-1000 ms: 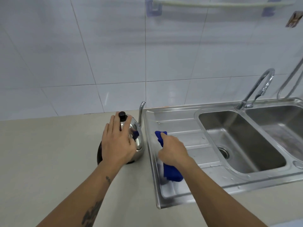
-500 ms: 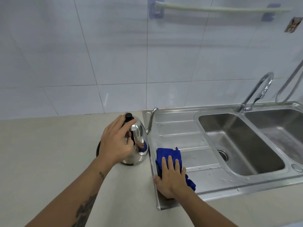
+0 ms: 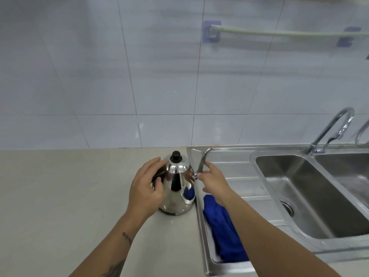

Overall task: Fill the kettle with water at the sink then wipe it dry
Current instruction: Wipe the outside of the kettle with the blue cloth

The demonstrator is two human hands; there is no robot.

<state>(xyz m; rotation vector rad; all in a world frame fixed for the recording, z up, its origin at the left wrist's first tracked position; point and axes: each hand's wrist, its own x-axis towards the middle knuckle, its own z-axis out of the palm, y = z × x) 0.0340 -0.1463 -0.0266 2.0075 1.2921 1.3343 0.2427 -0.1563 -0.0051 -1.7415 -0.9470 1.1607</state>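
1. The left hand (image 3: 146, 188) curls around the black handle of the gooseneck kettle (image 3: 176, 188), upright on the countertop (image 3: 60, 196) at the sink's (image 3: 263, 158) left edge.
2. The right hand (image 3: 212, 181) pinches the spout (image 3: 202, 162).
3. A blue cloth (image 3: 223, 230) lies released on the drainboard.

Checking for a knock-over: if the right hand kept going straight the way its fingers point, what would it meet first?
Most likely the thin curved steel spout of the shiny steel kettle; the right hand looks to touch it already, though depth is unclear.

Single head view; looks forward and down, close over counter (image 3: 60, 196); sink (image 3: 299, 196) at right; tiled wall (image 3: 139, 76) ahead.
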